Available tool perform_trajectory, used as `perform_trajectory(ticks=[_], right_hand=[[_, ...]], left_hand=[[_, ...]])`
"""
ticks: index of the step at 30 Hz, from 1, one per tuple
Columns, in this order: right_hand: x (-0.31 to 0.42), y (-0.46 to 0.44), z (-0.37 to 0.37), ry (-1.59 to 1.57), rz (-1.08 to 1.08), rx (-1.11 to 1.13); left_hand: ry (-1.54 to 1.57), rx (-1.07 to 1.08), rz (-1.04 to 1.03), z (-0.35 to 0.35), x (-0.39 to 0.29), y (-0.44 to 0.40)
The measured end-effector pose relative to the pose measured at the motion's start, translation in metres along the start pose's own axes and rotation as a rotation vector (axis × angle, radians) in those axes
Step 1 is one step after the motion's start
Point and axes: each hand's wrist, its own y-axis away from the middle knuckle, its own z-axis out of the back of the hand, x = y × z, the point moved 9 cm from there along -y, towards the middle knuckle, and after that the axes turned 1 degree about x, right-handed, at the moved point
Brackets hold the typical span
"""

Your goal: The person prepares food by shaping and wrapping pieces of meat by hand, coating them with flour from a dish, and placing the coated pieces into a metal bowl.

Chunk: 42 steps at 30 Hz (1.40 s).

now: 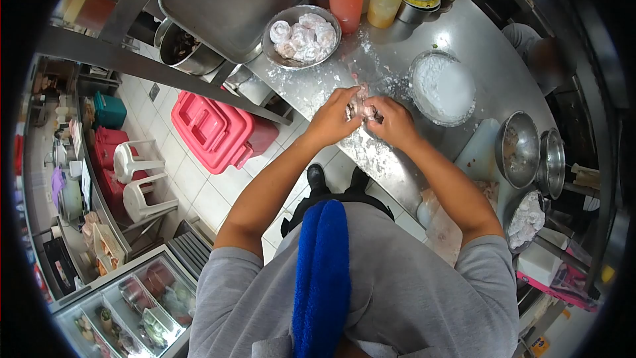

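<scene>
Over the floured steel table [377, 149], my left hand [331, 119] and my right hand [396, 124] face each other with fingers curled. Between them is a small pale-pink piece that looks like raw meat [360, 101]; the fingers of both hands close on its ends and partly hide it. Just beyond my left hand stands a metal bowl [270, 52] holding several flour-coated rolled pieces [307, 37]. To the right of my right hand is a bowl of white flour [434, 83].
Squeeze bottles [386, 0] line the table's back, beside a large metal tray [232, 0]. Steel bowls [518, 149] and a white board [480, 149] lie at right. A red lidded bin [215, 129] stands on the floor at left. Another person's arm [546, 66] shows far right.
</scene>
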Motion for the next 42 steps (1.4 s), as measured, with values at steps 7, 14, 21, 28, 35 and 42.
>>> perform_trajectory(ticks=[7, 14, 21, 28, 35, 42], right_hand=[[-0.020, -0.012, -0.007, -0.202, -0.304, 0.196], [-0.041, -0.017, -0.020, -0.263, -0.494, 0.296], [-0.022, -0.018, 0.001, -0.163, -0.203, 0.045], [0.000, -0.013, 0.000, 0.166, 0.131, 0.039], [-0.003, -0.029, -0.002, 0.153, 0.084, 0.063], [-0.028, -0.046, -0.005, 0.063, 0.006, 0.002]], left_hand=[[-0.410, -0.071, -0.401, -0.001, -0.019, 0.014], [-0.477, -0.147, -0.461, -0.008, -0.020, 0.007], [-0.419, -0.160, -0.412, -0.003, -0.020, -0.007], [-0.212, -0.096, -0.291, 0.003, 0.001, -0.028], [-0.038, 0.070, -0.078, 0.006, 0.019, -0.049], [-0.338, -0.028, -0.393, 0.014, -0.016, -0.033]])
